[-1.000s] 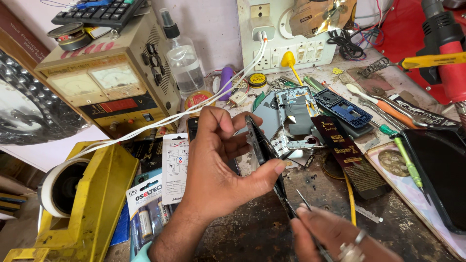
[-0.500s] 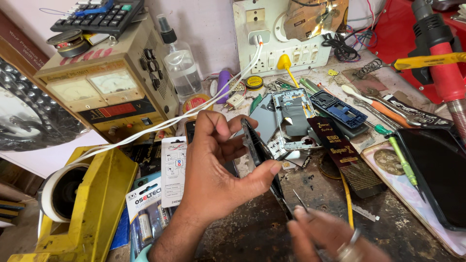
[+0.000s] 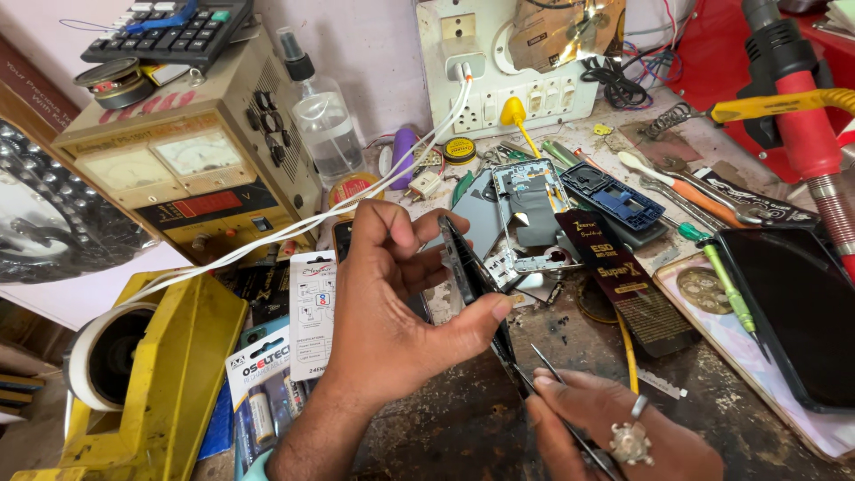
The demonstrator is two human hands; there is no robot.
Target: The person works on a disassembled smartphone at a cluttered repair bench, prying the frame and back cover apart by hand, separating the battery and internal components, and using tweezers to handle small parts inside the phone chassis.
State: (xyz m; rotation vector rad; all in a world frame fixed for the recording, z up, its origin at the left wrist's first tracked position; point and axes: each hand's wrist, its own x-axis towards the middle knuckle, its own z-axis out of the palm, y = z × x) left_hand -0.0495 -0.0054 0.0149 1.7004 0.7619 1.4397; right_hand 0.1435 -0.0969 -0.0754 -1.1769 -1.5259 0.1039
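Head view: tweezers (image 3: 557,392) nearer phone (image 3: 472,285).

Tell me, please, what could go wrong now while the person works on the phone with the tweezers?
The left hand holds the phone on edge by fingertips only, so it might slip onto the bench. The tweezers in the right hand could slide and scratch it. The white cable lies near the wrist and might snag.

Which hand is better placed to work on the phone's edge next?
Right hand: it holds tweezers with tips at the phone edge. The left hand is busy gripping the phone.
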